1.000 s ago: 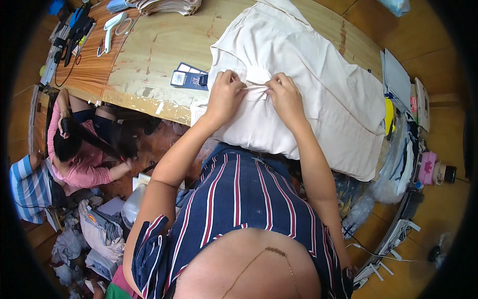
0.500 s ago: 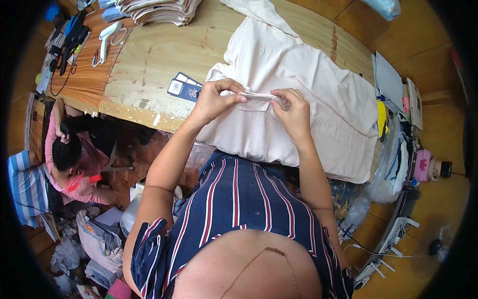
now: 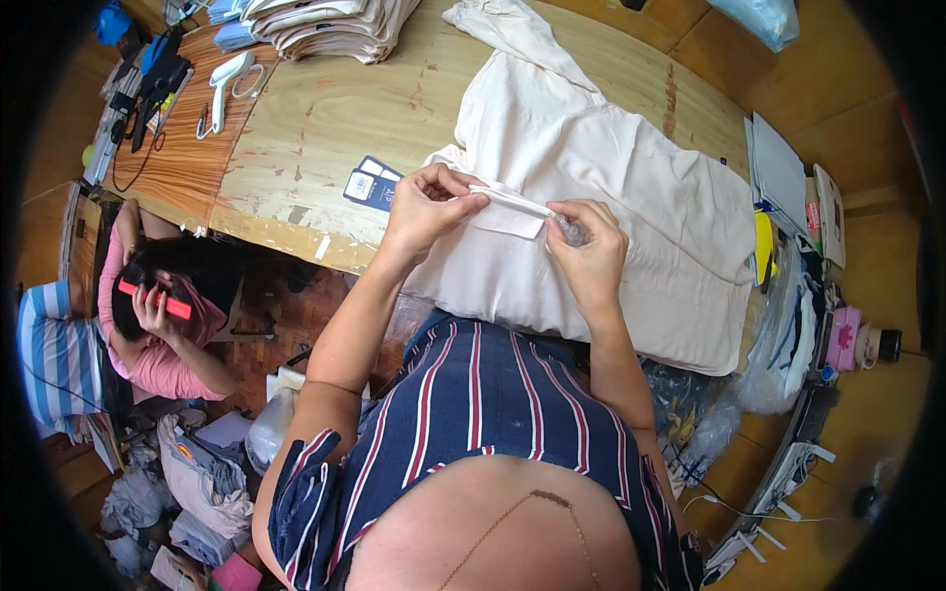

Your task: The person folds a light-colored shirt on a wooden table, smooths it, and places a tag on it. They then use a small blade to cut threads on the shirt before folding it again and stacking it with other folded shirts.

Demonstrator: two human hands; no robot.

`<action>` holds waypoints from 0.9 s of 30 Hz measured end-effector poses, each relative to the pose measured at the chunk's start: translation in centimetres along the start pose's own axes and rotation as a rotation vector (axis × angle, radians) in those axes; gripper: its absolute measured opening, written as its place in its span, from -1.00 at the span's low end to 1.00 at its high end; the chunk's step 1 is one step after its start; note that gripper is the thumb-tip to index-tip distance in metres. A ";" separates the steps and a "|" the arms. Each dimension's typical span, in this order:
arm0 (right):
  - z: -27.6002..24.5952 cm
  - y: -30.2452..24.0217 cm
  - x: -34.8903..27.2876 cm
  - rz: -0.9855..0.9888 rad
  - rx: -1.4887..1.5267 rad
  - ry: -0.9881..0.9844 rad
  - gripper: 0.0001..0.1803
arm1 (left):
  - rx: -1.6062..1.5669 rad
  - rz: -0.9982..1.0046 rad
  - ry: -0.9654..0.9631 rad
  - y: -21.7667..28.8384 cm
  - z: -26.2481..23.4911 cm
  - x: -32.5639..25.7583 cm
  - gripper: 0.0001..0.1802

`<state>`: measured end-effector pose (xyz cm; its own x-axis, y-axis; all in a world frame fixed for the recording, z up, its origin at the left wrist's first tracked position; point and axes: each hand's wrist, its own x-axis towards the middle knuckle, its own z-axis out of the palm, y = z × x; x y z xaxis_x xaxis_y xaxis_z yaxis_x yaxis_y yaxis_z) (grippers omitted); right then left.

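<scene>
A cream garment [image 3: 650, 256] lies spread over the near side of the table, its sleeve reaching to the far edge. Between my hands a narrow folded strip of its cloth [image 3: 514, 202] is pulled taut, with a pale flap showing below it. My left hand [image 3: 434, 207] pinches the strip's left end between thumb and fingers. The right end is pinched by my right hand [image 3: 589, 246], where a small crumpled clear bit, seemingly plastic, shows at the fingers. Dark blue and white hang tags [image 3: 372, 184] lie beside my left hand, partly covered by it.
A stack of folded cream garments [image 3: 330, 28] stands at the far left of the wooden table [image 3: 345, 118], near a white handheld tool [image 3: 229, 74]. Papers [image 3: 778, 177] and clear plastic bags [image 3: 778, 355] crowd the right edge. Another person [image 3: 163, 305] sits low at the left, holding a red comb.
The strip now slopes down to the right and more of the pale flap shows. Both hands keep their pinch. The other person's red comb has moved up to the head.
</scene>
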<state>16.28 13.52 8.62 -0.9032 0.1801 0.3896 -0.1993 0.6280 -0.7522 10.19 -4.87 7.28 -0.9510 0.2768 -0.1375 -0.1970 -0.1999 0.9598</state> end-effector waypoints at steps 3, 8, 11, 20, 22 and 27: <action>-0.1 -0.2 0.1 0.024 0.018 0.013 -0.83 | -0.047 0.025 0.010 -0.2 -0.1 0.3 -0.79; 0.0 0.0 0.2 0.105 0.090 0.035 -0.83 | 0.073 0.070 0.027 0.6 0.2 0.3 -0.69; -0.3 -0.3 0.2 0.127 0.131 0.018 -0.83 | 0.292 0.212 0.009 0.6 0.1 0.3 -0.72; 0.1 0.6 0.2 -0.033 -0.001 0.034 -0.78 | 0.777 0.495 0.031 -0.2 -1.0 1.2 -0.85; -0.5 1.8 -0.2 -0.036 -0.046 0.065 -0.76 | 0.989 0.418 0.040 -0.6 -1.7 1.8 -0.85; -7.6 8.9 -2.4 0.180 -0.206 0.286 -0.81 | 1.341 0.697 0.192 -1.5 0.0 0.2 -0.72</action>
<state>19.56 24.43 4.97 -0.7685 0.4868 0.4153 0.0596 0.7006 -0.7110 10.25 -4.55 5.84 -0.7965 0.3470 0.4952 0.5441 0.7685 0.3366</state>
